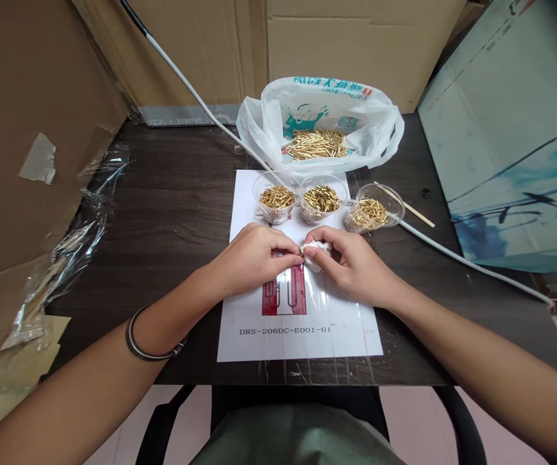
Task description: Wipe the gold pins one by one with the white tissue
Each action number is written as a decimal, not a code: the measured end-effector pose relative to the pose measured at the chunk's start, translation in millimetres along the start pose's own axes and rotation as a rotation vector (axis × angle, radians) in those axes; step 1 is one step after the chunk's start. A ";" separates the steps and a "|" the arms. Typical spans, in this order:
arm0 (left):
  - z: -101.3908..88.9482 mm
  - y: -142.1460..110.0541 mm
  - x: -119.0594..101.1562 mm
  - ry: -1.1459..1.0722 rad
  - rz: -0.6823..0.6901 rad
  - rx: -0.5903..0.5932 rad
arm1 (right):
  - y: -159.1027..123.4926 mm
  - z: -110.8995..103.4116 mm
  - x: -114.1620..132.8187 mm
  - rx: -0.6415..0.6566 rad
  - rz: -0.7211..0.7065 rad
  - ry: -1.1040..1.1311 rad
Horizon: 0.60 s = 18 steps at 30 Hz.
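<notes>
Over a printed sheet (pixel 254 345), my left hand (pixel 258 258) pinches a small brass pin (pixel 302 254) between thumb and fingertips; the fingers hide most of it. Against those fingertips, my right hand (pixel 353 261) grips a crumpled white tissue (pixel 316 263). Just beyond the hands stand a left clear cup (pixel 274 205), a middle clear cup (pixel 323 203) and a right clear cup (pixel 363 216), each with small brass pieces in it. The right cup leans over. Below my hands the sheet shows a red-sided drawing (pixel 298 300) of the part.
A white plastic bag (pixel 375 139) behind the cups holds a heap of longer brass pins (pixel 317 144). A white cable (pixel 201 100) runs diagonally past the cups, near a wooden stick (pixel 419 213). Cardboard (pixel 191 51) and a pale box panel (pixel 515 148) enclose the dark tabletop (pixel 162 187).
</notes>
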<state>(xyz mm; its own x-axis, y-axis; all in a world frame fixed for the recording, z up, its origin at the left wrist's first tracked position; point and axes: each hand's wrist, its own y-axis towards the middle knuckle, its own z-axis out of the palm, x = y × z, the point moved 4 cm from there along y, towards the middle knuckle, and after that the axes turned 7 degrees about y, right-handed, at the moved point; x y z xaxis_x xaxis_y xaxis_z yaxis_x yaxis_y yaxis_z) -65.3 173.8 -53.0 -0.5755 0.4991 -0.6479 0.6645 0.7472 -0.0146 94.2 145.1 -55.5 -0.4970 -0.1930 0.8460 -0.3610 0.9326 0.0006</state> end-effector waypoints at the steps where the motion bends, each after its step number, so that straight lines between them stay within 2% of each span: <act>1: -0.1 -0.2 0.1 -0.008 -0.001 0.003 | -0.3 0.1 -0.2 -0.004 0.005 0.004; 12: 0.4 0.6 0.7 -0.055 -0.002 -0.004 | -1.1 0.2 3.3 -0.014 0.006 -0.040; 18: 0.0 1.4 -2.2 -0.029 0.025 -0.011 | 1.3 -4.8 4.3 0.020 0.074 -0.063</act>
<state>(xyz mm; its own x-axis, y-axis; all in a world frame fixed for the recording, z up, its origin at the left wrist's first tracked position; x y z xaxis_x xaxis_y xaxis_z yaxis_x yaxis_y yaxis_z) -63.0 173.7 -51.6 -0.5443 0.5050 -0.6698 0.6734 0.7392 0.0101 95.4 146.9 -49.3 -0.5714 -0.1427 0.8082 -0.3364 0.9390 -0.0721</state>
